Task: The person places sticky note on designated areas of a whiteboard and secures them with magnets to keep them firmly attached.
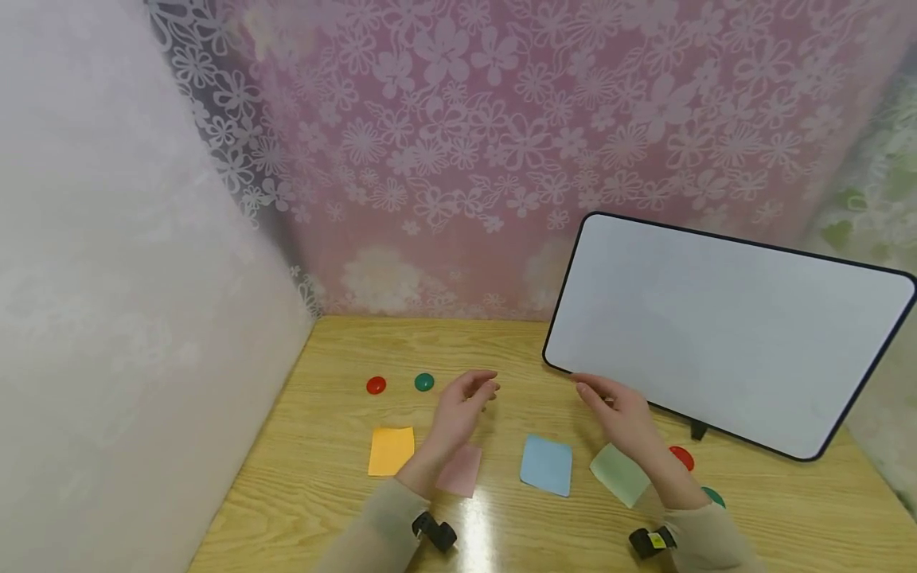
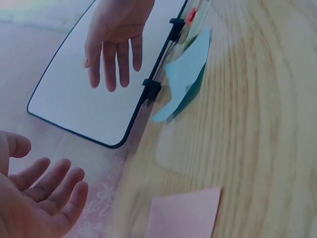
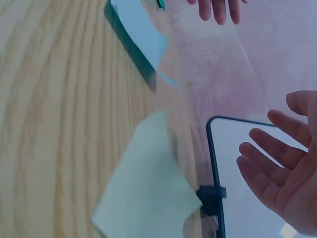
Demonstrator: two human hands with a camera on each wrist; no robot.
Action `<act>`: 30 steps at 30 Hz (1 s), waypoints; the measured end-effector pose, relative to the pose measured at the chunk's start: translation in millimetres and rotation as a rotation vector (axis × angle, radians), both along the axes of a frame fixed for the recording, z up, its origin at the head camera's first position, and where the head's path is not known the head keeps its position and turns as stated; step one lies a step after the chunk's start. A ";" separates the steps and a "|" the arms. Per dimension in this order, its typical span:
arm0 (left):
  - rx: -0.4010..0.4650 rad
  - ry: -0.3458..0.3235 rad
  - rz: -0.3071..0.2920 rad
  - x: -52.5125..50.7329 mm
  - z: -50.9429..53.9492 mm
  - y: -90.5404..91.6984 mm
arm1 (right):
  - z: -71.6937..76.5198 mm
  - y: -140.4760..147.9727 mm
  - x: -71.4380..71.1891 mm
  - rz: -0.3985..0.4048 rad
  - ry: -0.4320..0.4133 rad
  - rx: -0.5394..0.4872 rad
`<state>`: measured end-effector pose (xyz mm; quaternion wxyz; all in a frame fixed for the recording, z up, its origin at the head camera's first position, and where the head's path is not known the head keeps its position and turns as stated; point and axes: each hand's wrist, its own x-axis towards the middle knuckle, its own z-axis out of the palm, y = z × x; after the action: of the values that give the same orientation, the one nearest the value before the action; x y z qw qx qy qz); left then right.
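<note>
A: Where do we find the hands?

B: We see the left hand (image 1: 461, 406) raised over the table (image 1: 322, 509), and the right hand (image 1: 619, 410) in front of the lower edge of the whiteboard (image 1: 731, 326).

A: And how do we read the fingers?

B: On both hands we see them loosely bent and slightly spread, with the grasp relaxed. The 2 wrist views show us both palms. We cannot tell whether the right fingertips touch the board.

A: Which things lie nearest?

B: We have a pink note (image 1: 461, 471) on the table, partly covered by the left forearm in the head view. A green note (image 1: 620, 476) lies by the right wrist, and a blue note (image 1: 546, 465) sits between those 2. The wrist views show us the blue note and the green note curling up off the wood.

A: What else can we place?

B: An orange note (image 1: 391, 451) lies left of the pink note. Behind it we spot a red disc (image 1: 376, 385) and a green disc (image 1: 424, 382), near each other but apart. Right of the right forearm we find another red disc (image 1: 682, 458) and another green disc (image 1: 713, 497).

A: And at the back?

B: We see a pink flowered curtain (image 1: 466, 159) hanging behind the table.
</note>
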<state>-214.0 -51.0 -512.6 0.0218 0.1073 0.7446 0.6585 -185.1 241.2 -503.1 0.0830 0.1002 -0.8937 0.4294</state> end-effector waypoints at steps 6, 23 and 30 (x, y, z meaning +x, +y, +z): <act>0.061 -0.029 -0.003 -7.7 -0.6 21.2 | 3.3 28.4 1.4 -0.033 -0.020 0.031; 0.106 -0.065 0.096 -46.3 -5.7 69.6 | 11.5 103.8 6.3 -0.198 -0.014 0.088; -0.042 0.002 0.181 -63.8 -8.6 89.2 | 13.0 133.9 10.7 -0.240 -0.012 0.015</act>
<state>-277.8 38.2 -521.2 -0.0361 0.0398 0.7649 0.6420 -174.3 375.1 -490.1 0.1279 -0.0095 -0.9029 0.4103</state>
